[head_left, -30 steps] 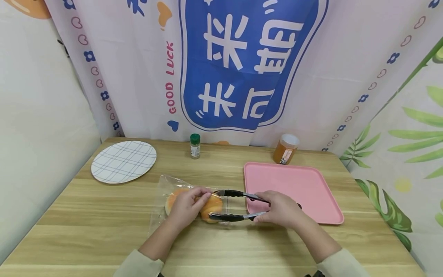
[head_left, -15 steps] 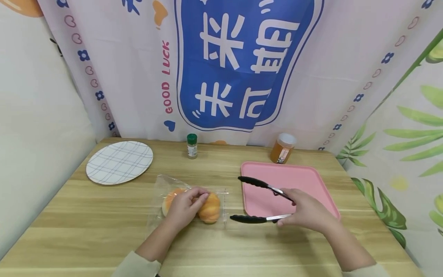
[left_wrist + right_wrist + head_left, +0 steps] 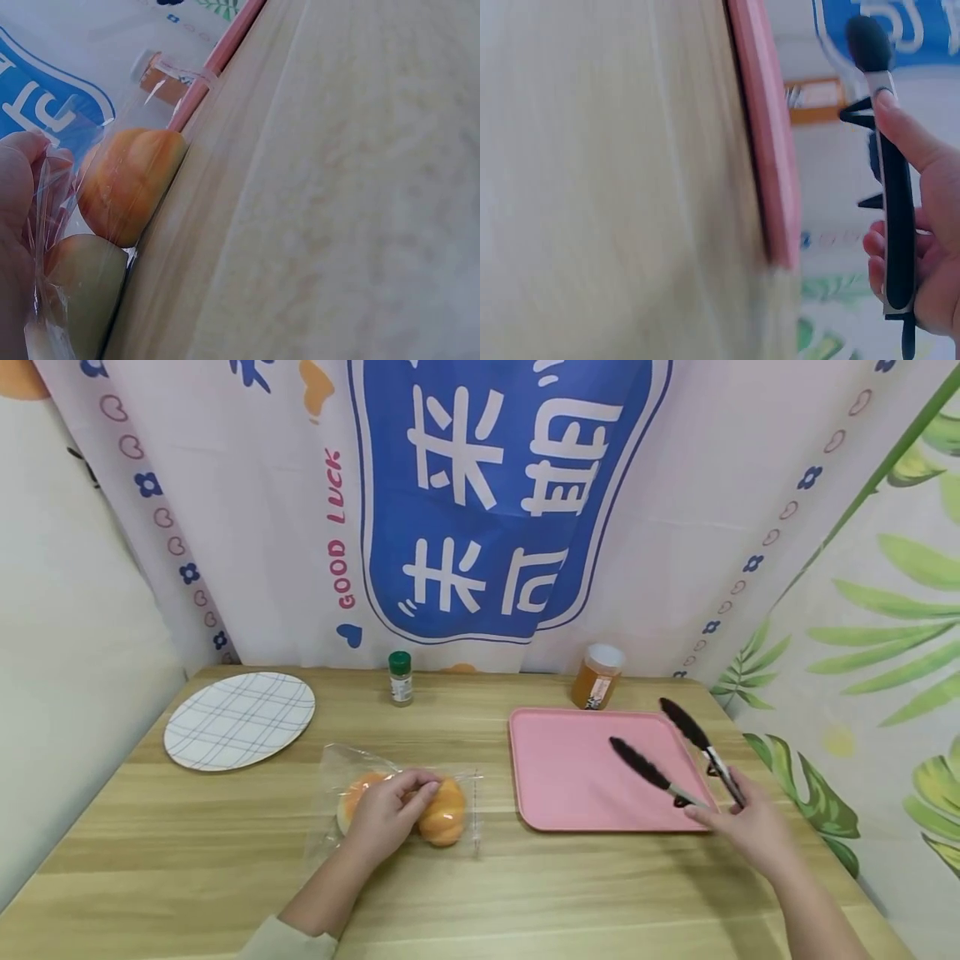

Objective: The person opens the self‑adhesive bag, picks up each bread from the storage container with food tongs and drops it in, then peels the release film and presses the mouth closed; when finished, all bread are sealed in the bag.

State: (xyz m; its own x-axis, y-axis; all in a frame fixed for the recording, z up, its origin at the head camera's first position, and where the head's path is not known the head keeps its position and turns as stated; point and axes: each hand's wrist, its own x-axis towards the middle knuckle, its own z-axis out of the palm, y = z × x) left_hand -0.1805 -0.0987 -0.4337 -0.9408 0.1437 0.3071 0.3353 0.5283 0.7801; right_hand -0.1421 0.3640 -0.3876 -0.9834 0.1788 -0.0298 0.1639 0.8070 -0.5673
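We are pinching a clear, wrinkled plastic bag [image 3: 335, 772] between the thumb and fingers of our left hand [image 3: 386, 814], that grip grasping the film. Inside the bag, which is lying on the pale wood-grained worktop [image 3: 487, 902], two rounded, golden-orange buns are sitting side by side: a ridged bun [image 3: 444, 814] is resting just right of our fingers, and a second bun [image 3: 362, 789] is showing partly behind the hand. With our right hand [image 3: 757, 831] we are grasping a pair of long black-and-silver tongs [image 3: 647, 767], that grip holding the two arms spread apart and pointing away from us. One black end is hanging over a pink, rectangular, low-rimmed tray [image 3: 562, 760], while the other is extending past its right edge. A squat, orange-filled jar with a white lid [image 3: 597, 681] is standing just beyond the tray. Towards the left, a small clear bottle with a green cap [image 3: 401, 681] is standing near the back edge, and a white oval plate with thin checked lines [image 3: 240, 718] is lying farther left.
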